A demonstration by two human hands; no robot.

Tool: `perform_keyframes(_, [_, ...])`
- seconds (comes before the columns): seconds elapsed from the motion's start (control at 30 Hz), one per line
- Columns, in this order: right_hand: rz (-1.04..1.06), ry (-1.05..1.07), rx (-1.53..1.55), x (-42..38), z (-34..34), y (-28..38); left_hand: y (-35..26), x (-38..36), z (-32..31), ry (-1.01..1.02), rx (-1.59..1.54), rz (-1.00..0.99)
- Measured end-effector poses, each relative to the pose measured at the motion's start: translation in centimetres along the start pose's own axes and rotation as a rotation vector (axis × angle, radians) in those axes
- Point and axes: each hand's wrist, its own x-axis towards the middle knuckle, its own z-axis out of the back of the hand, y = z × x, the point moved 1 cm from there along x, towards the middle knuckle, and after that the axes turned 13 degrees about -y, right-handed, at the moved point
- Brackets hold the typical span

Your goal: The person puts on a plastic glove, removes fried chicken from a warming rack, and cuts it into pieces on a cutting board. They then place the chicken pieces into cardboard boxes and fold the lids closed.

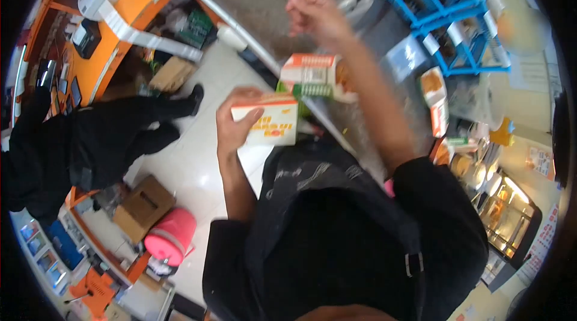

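My left hand (236, 121) grips a white box (271, 124) with an orange edge and yellow-orange lettering, thumb across its front. My right hand (314, 15) is raised above the grey counter (264, 14), blurred by motion; its fingers look curled, and whether they hold anything is unclear. Between the hands, an open orange, white and green food box (309, 74) lies at the counter edge, with brownish food at its right end. Farther right, another open food box (434, 101) holds brown food.
Blue baskets (448, 14) stand at the counter's far right. A person in black (102, 140) is at the left beside an orange desk (99, 62). A cardboard box (144, 208) and a pink bin (171, 235) stand on the floor. A lit food warmer (511, 216) is at the right.
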Motion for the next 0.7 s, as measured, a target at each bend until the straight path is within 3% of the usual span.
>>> perform_keyframes(0.03, [0.064,0.286,-0.194,-1.6,0.3,2.8,-1.5,0.8,0.7,0.126,-0.003,-0.060])
perform_keyframes(0.1, [0.105,0.590,-0.504,-6.0,-0.5,6.5,-4.5,2.5,0.5,0.381,-0.050,-0.195])
perform_keyframes(0.2, [0.191,0.884,-0.787,-10.2,-1.3,8.1,-8.3,3.0,-1.9,0.493,-0.053,-0.069])
perform_keyframes(0.43, [0.232,0.830,-1.062,-15.7,0.0,9.7,-11.8,2.6,-8.4,0.671,0.101,-0.290])
perform_keyframes(0.5, [0.246,0.797,-1.175,-17.7,1.1,10.6,-12.4,1.7,-9.7,0.714,0.129,-0.274])
perform_keyframes(0.6, [0.265,0.685,-1.097,-21.1,3.4,11.0,-13.8,0.3,-11.9,0.799,0.171,-0.376])
perform_keyframes(0.7, [0.682,0.629,-0.922,-23.9,6.4,9.9,-15.4,-1.2,-14.4,0.889,0.185,-0.467])
